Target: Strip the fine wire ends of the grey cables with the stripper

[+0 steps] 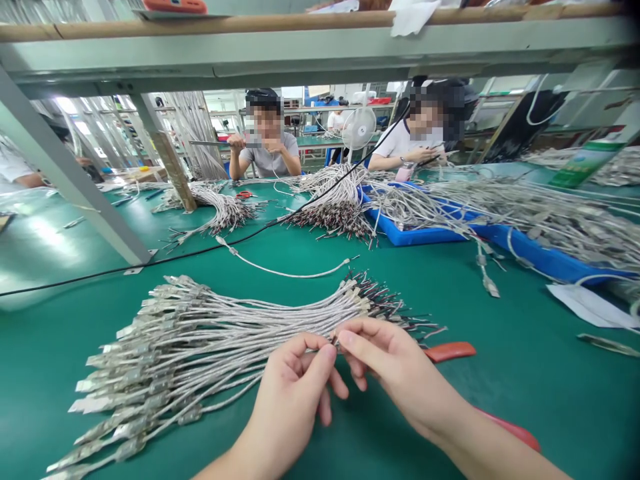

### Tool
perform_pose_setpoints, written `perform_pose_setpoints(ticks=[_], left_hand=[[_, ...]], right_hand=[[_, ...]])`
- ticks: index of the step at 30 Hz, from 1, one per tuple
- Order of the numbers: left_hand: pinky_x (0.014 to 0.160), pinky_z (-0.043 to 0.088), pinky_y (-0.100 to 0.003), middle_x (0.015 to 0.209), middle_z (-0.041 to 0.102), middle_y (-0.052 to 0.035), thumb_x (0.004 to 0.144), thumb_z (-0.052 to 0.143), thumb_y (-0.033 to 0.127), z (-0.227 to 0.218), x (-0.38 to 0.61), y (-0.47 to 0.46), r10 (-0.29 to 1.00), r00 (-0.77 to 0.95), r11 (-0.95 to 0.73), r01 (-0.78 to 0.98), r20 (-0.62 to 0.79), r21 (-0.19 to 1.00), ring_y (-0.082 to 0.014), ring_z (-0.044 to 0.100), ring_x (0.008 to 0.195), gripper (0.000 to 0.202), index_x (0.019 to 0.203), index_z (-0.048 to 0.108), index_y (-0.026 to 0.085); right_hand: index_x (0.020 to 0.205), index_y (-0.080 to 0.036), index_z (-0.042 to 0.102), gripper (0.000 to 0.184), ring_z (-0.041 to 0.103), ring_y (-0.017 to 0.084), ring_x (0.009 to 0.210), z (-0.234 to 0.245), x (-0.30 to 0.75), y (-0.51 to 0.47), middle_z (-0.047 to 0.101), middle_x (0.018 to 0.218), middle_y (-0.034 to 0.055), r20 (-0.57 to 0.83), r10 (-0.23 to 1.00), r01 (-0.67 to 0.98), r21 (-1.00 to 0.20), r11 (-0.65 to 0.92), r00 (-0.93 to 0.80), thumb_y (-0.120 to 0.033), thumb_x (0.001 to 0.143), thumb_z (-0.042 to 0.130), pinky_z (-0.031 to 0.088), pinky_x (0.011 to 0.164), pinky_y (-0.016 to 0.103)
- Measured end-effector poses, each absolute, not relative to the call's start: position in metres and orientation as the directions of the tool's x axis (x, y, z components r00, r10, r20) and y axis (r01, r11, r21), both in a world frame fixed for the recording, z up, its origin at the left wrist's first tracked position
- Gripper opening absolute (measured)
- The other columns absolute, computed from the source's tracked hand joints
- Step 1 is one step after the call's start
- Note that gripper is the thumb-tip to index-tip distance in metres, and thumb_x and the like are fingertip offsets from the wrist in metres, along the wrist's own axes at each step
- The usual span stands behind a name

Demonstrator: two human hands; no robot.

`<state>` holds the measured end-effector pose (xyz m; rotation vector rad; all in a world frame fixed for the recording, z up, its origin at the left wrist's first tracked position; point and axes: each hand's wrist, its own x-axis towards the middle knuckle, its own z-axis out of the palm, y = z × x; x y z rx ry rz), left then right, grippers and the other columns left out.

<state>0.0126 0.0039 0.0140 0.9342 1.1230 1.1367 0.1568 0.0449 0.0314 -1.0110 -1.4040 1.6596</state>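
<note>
A broad row of grey-white braided cables (240,320) lies on the green table, clear-capped metal plugs (150,367) at its left and dark, thin wire ends (373,293) at its right. At the near edge of this row, my left hand (295,393) pinches a cable end between thumb and forefinger. My right hand (395,360) meets it there, its thumb and forefinger closed on the same small wire end. The tips almost touch, so the wire is mostly covered. Beneath my right hand and forearm lies a red-handled hand tool (453,351); its head is hidden.
A single cable (290,272) and a black cord (215,248) lie beyond the row. Blue trays (415,235) heaped with cables stand at right, near white paper (593,305). A metal frame post (95,180) rises at left. Two people sit opposite.
</note>
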Motion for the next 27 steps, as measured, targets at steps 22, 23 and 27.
perform_pose_setpoints(ticks=[22,23,27], left_hand=[[0.046,0.034,-0.015,0.056,0.043,0.0046,0.083,0.067,0.031,0.016,0.01,0.004,0.974,-0.148,0.075,-0.495,-0.169,0.866,-0.0067,0.037,0.05,0.022,0.071,0.058,0.016],[0.047,0.035,-0.016,0.056,0.043,0.0046,0.083,0.067,0.032,0.015,0.01,0.003,0.975,-0.145,0.076,-0.492,-0.167,0.867,-0.0071,0.038,0.051,0.021,0.072,0.058,0.016],[0.046,0.035,-0.018,0.056,0.043,0.0047,0.084,0.065,0.034,0.015,0.01,0.003,0.979,-0.114,0.091,-0.491,-0.168,0.867,-0.0082,0.039,0.049,0.021,0.073,0.057,0.017]], right_hand=[[0.09,-0.013,0.067,0.032,0.05,0.013,0.052,0.014,0.14,0.031,0.058,0.057,-0.0005,-0.141,0.765,-0.018,-0.981,-0.195,-0.628,-0.045,0.091,0.061,0.041,0.055,0.026],[0.09,-0.013,0.067,0.032,0.05,0.013,0.052,0.013,0.14,0.031,0.058,0.057,-0.0001,-0.144,0.766,-0.02,-0.98,-0.2,-0.626,-0.045,0.091,0.061,0.042,0.055,0.026],[0.089,-0.015,0.067,0.03,0.051,0.014,0.052,0.012,0.139,0.03,0.059,0.057,0.0002,-0.161,0.781,-0.03,-0.974,-0.224,-0.603,-0.045,0.089,0.064,0.042,0.054,0.026]])
